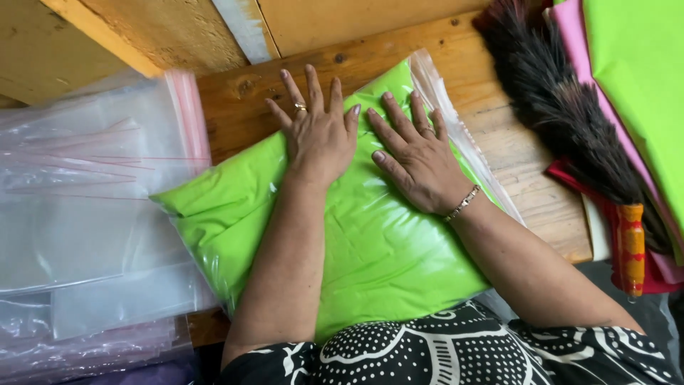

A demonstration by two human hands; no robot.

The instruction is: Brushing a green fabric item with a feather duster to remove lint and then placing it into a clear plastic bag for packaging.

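Both hands lie flat, fingers spread, gripping nothing: the left hand (320,135) and right hand (417,160) press the green bagged cloth (370,249) on the wooden table (513,164). Empty clear bags (92,207) lie at nine o'clock, a feather duster (563,107) at two.

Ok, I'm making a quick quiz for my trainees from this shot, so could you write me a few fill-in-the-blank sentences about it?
1. Both hands, the left hand and the right hand, press flat on a bag of ____ fabric.
2. The feather duster has a ____ handle.
3. The stack of empty clear bags lies on the person's ____ side.

Missing words: green; orange; left
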